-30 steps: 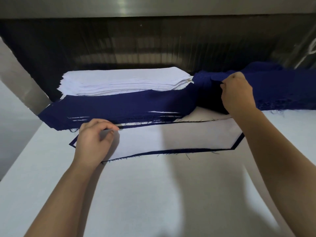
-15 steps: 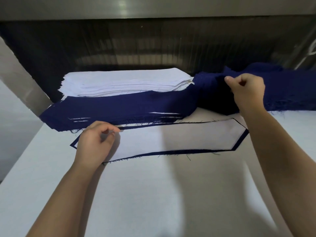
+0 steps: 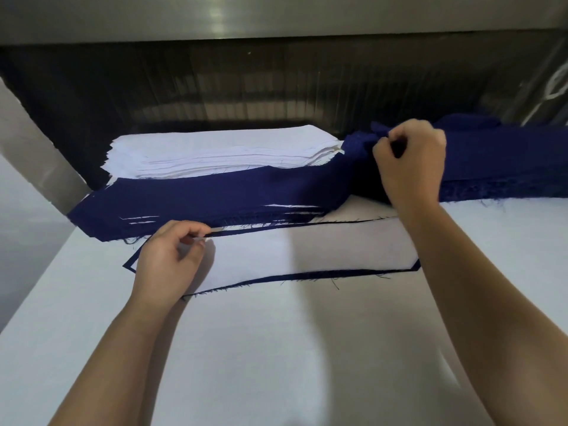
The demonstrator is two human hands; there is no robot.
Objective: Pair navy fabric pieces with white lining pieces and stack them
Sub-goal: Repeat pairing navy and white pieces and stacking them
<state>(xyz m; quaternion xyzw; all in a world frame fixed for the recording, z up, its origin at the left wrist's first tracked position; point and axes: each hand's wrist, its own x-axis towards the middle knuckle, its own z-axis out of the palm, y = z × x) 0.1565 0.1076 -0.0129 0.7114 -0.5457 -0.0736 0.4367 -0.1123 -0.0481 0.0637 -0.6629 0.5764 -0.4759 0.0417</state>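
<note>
The pair being built lies in the middle of the surface (image 3: 276, 364). A white lining piece (image 3: 307, 253) rests on a navy piece (image 3: 322, 274), whose dark edge shows as a thin border along the 6 o'clock side and at the pointed ends. The left hand (image 3: 170, 259) is at the pair's 9 o'clock end, with thumb and forefinger curled in a pinch on the lining's far edge. The right hand (image 3: 408, 167), up at 2 o'clock, is curled too, its fingertips pinching a fold of the top navy layer (image 3: 362, 142) of the navy pile (image 3: 498, 167). The white lining stack (image 3: 221, 152) sits at 11 o'clock on a thick navy stack (image 3: 199, 204) that has white slivers between its layers. The step appears to be drawing the next navy piece while the laid pair is steadied. To do it well, the right hand should take one layer only. The frayed edges probably cling, so a small rub between thumb and finger would part two that stick. The layer should be lifted clear before it is drawn toward 6 o'clock, so the rest of the pile is not dragged along. The left hand's pinch should hold lining and navy together, because the lining likely slides easily and the even border would be lost. The new piece is best laid with its points over those of the pair.
</note>
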